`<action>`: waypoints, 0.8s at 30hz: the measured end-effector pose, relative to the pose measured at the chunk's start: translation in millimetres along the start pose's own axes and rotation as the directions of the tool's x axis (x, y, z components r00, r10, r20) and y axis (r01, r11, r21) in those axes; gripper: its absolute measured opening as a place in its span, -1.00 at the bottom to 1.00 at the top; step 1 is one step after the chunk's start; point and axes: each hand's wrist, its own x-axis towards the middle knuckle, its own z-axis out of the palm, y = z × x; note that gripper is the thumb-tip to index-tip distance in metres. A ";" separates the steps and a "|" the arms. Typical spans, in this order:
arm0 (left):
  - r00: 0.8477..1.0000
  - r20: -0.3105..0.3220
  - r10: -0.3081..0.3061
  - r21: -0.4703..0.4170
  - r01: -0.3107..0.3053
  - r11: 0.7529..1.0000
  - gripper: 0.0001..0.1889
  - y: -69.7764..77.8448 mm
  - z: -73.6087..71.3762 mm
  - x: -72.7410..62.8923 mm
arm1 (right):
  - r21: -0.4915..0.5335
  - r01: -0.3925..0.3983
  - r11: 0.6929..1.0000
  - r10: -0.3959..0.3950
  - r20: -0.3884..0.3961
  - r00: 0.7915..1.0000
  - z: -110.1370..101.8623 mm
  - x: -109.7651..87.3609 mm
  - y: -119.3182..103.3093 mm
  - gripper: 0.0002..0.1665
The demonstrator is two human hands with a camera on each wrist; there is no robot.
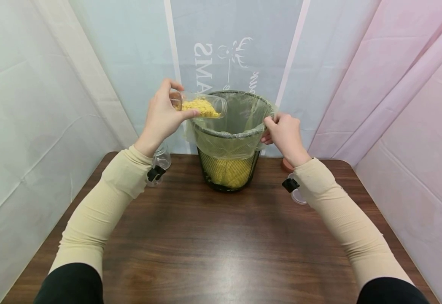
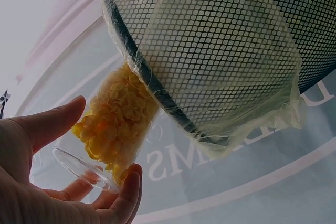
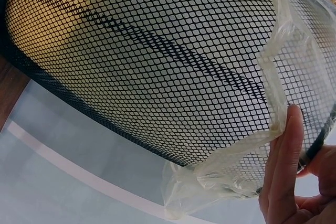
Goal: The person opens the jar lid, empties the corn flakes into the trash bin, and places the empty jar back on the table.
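Observation:
My left hand (image 1: 163,112) grips a clear jar (image 1: 224,106) around its base end. The jar lies on its side, with its mouth over the left rim of a black mesh wastebasket (image 1: 204,166). Yellow flakes (image 2: 118,114) fill much of the jar's lower side. A thin, pale translucent bin bag (image 1: 221,145) lines the basket and folds down over its rim. Through the mesh, a yellow mass (image 1: 230,171) shows at the bottom. At the right rim, my right hand (image 1: 286,134) pinches the rim and bag edge between thumb and fingers.
Behind my left wrist stands another clear jar (image 1: 163,158), partly hidden. Near my right wrist lie an orange-red round thing (image 1: 287,165) and a clear round piece (image 1: 299,196). The brown wooden table (image 1: 221,240) is bounded by hanging cloth (image 1: 126,50) at the back and sides.

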 end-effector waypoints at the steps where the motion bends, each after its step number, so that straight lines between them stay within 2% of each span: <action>1: 1.000 0.002 -0.007 -0.002 0.007 1.000 -0.32 0.0 -0.2 0.1 | 0.000 0.001 1.000 -0.001 -0.001 1.000 0.0 0.1 0.0 -0.64; 6: 0.999 0.004 -0.039 -0.005 0.039 0.999 -0.32 0.1 -1.0 0.7 | 0.003 0.004 1.000 -0.004 -0.001 1.000 0.1 0.3 -0.1 -0.63; 24: 0.997 -0.006 -0.081 -0.024 0.081 0.996 -0.40 0.7 -0.3 -0.7 | 0.005 0.011 1.000 -0.011 -0.006 1.000 1.1 0.8 1.1 -0.63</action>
